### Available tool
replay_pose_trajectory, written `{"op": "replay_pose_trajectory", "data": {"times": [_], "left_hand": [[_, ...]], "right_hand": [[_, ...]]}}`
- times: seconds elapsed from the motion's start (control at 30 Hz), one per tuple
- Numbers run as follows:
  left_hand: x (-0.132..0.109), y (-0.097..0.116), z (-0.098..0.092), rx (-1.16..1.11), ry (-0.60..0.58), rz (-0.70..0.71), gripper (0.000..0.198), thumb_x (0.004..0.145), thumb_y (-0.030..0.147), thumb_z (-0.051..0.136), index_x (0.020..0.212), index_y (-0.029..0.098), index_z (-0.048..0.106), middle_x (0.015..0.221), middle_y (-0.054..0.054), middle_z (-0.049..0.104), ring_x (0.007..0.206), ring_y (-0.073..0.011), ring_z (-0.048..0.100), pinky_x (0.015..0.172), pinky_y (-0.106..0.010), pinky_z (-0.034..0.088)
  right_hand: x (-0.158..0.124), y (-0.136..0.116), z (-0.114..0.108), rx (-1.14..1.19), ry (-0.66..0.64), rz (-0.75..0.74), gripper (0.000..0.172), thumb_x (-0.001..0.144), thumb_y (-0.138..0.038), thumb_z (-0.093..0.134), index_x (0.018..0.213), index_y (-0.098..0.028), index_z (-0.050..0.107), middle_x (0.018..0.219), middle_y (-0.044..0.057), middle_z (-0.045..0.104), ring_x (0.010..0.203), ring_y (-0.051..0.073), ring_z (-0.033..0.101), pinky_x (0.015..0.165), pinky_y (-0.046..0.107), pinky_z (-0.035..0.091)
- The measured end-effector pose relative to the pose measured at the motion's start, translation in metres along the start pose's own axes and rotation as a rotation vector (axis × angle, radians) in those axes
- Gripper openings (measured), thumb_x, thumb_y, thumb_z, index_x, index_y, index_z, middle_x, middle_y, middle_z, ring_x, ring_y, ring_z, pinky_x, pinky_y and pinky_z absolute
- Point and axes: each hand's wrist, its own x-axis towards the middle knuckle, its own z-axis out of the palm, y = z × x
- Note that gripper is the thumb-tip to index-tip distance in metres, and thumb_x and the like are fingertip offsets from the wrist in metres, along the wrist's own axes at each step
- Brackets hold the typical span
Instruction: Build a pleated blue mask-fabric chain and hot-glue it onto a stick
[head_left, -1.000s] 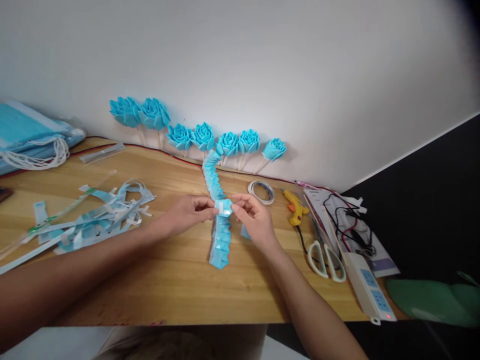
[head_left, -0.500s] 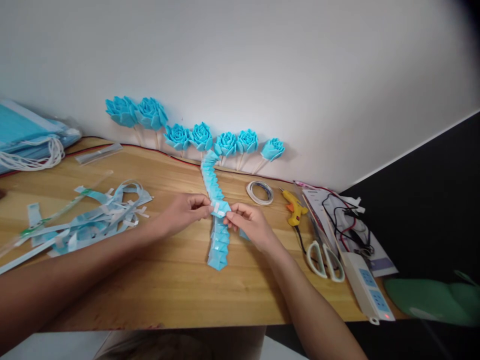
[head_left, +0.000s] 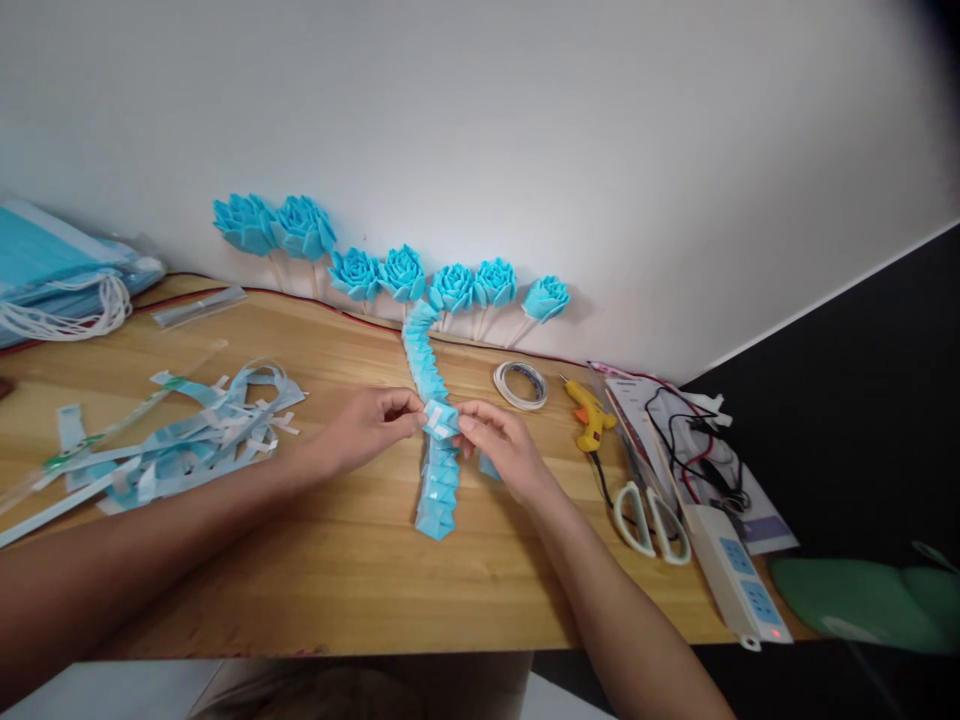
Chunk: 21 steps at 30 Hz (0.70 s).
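Observation:
Between my two hands is a small folded blue piece (head_left: 441, 420) with white strips of tape on it. The fingertips of my left hand (head_left: 375, 425) pinch its left edge. My right hand (head_left: 501, 440) pinches the right edge between thumb and fingers. Below and behind it, a long row of overlapping folded blue pieces (head_left: 436, 495) runs up the table, curving at its far end toward the flowers. Another bit of blue material (head_left: 488, 467) lies partly hidden by my right hand.
Several blue flowers on sticks (head_left: 450, 288) lean against the wall. Left are a pile of blue and white strips (head_left: 202, 430) and stacked blue sheets (head_left: 64, 265). Right are a tape roll (head_left: 520, 386), yellow glue gun (head_left: 591, 415), white-handled scissors (head_left: 651, 522) and power strip (head_left: 739, 580).
The folded piece has tilted slightly between my hands. My right fingers have shifted a little up along its right edge; the left hand stays nearly in place.

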Motion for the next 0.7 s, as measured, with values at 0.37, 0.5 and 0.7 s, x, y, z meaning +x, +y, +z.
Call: {"op": "replay_pose_trajectory", "data": {"times": [0.37,0.5,0.7], "left_hand": [[-0.006,0.011,0.004,0.044,-0.042,0.010,0.035,0.086,0.049,0.048,0.081,0.017,0.062,0.073,0.001,0.057,0.071,-0.0141,0.052,0.066,-0.025,0.041],[-0.004,0.007,0.006,0.003,-0.048,-0.005,0.032,0.082,0.047,0.054,0.083,0.016,0.063,0.076,-0.001,0.060,0.073,-0.0148,0.053,0.068,-0.026,0.042],[-0.001,0.000,0.005,-0.106,-0.080,-0.021,0.028,0.079,0.044,0.058,0.075,0.016,0.060,0.069,0.002,0.057,0.066,-0.0117,0.050,0.065,-0.024,0.040]], "right_hand": [[-0.001,0.004,0.003,-0.082,-0.027,-0.023,0.030,0.078,-0.047,0.068,0.074,-0.019,0.058,0.063,-0.003,0.053,0.059,0.011,0.047,0.056,0.024,0.037],[-0.002,0.005,0.007,-0.133,-0.039,-0.051,0.024,0.080,-0.040,0.065,0.073,-0.018,0.057,0.064,-0.003,0.050,0.059,0.010,0.043,0.056,0.023,0.035],[-0.003,0.004,0.012,-0.189,-0.026,-0.037,0.021,0.078,-0.037,0.065,0.071,-0.018,0.058,0.064,-0.003,0.050,0.058,0.009,0.043,0.055,0.023,0.035]]}}
